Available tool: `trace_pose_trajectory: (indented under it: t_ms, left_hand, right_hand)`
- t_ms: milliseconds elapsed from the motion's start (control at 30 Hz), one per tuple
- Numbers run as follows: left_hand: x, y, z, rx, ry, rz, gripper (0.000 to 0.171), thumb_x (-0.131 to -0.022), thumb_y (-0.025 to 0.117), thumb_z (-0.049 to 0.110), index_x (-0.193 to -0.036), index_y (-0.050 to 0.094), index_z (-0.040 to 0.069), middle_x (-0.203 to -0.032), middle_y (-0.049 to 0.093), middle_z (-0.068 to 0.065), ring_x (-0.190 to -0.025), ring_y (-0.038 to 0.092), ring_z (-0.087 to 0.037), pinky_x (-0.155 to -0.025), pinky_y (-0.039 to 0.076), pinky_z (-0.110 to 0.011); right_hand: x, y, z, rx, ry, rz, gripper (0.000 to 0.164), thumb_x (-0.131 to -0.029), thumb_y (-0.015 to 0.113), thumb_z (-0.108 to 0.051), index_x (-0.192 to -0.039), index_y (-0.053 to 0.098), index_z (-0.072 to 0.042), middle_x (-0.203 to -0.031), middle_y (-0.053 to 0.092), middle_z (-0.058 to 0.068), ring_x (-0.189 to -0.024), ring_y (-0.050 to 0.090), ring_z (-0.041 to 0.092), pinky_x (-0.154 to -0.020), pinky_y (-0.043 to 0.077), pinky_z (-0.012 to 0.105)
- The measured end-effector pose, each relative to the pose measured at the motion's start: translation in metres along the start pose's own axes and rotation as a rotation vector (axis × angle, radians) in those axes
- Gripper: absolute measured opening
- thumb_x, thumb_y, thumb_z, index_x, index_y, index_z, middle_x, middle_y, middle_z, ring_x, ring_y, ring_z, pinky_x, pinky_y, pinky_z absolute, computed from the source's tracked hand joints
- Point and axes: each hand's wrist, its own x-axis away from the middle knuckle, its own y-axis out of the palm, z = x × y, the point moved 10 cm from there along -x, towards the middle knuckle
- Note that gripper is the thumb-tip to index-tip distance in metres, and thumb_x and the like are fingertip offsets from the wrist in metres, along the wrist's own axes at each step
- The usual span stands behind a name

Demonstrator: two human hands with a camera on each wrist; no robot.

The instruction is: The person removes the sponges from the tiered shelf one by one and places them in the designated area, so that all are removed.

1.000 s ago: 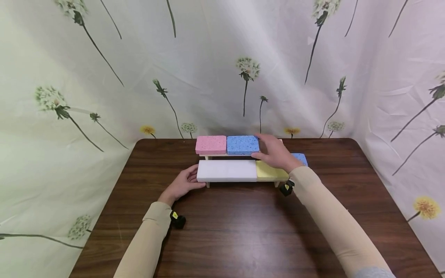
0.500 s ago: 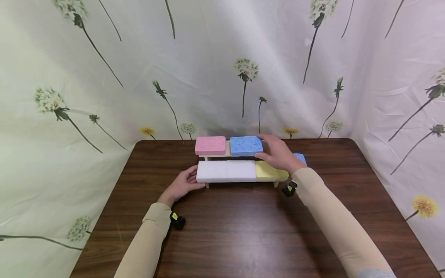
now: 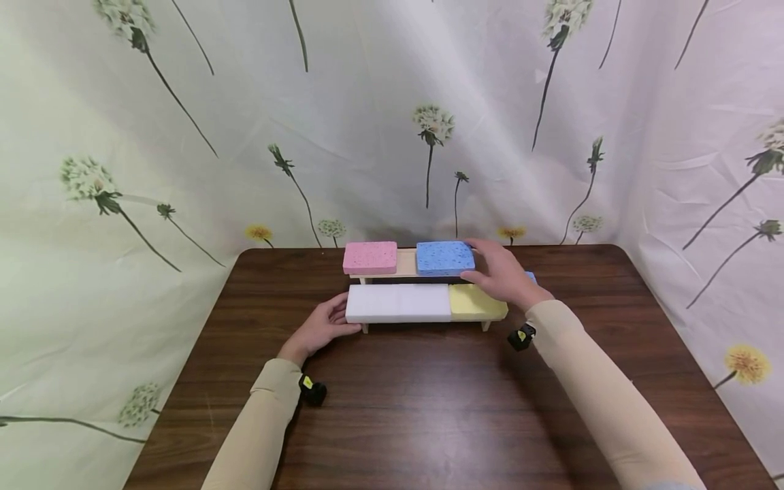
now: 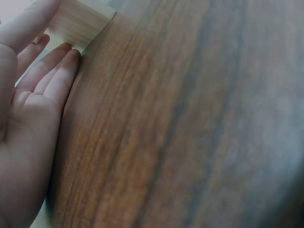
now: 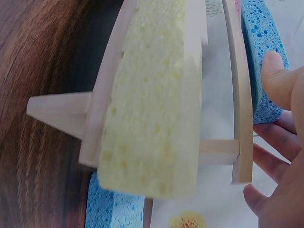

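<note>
Person in tan sleeves (image 3: 588, 381) reaches fwd w/ both arms over dark worktop (image 3: 410, 388). R hand (image 3: 501, 273) angles in from the R, behind yellow sponge (image 3: 474, 303), thumb in front & index finger behind, pinching R end of blue sponge (image 3: 445, 258) on wooden back shelf (image 3: 407, 263); pink sponge (image 3: 370, 258) sits at that shelf's L end, bare wood btwn. L hand (image 3: 321, 325), fingers loosely extended & grasping nothing, is at L end of front shelf (image 5: 107, 85), by white blocks (image 3: 398, 303). R wrist cam shows more than head cam: thumb flat on sponge's face, lower fingers spread, & more of second blue sponge (image 5: 114, 202) past yellow one's end. L wrist cam adds fingertips next to pale wooden piece (image 4: 78, 23); contact unclear
</note>
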Motion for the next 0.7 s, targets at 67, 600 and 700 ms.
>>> trace_pose_trajectory:
  t_ms: [67,600,700]
  left_hand:
    - [0.001,0.001,0.001,0.001,-0.002,0.001,0.089,-0.092,0.083,0.009,-0.163,0.032,0.002,-0.16,0.045,-0.023,-0.145,0.048,-0.037,-0.113,0.048,-0.029]
    - [0.002,0.001,0.003,0.0,0.0,0.005,0.088,-0.092,0.083,0.008,-0.163,0.032,0.002,-0.161,0.044,-0.023,-0.146,0.048,-0.037,-0.112,0.049,-0.028]
    - [0.002,0.001,0.003,-0.007,0.001,0.008,0.087,-0.093,0.082,0.007,-0.163,0.031,0.001,-0.161,0.044,-0.024,-0.146,0.048,-0.037,-0.113,0.048,-0.029]
  right_hand:
    - [0.002,-0.002,0.002,-0.001,0.005,0.008,0.071,-0.102,0.073,-0.027,-0.16,0.04,-0.004,-0.158,0.046,0.021,-0.145,0.044,0.04,-0.119,0.039,0.06]
    - [0.015,-0.014,0.02,-0.006,0.01,0.036,0.071,-0.101,0.073,-0.023,-0.159,0.039,-0.001,-0.159,0.044,0.024,-0.146,0.041,0.043,-0.117,0.039,0.063]
    - [0.017,-0.015,0.024,0.0,0.009,0.036,0.07,-0.102,0.073,-0.023,-0.159,0.039,-0.001,-0.16,0.044,0.024,-0.146,0.041,0.044,-0.117,0.038,0.064]
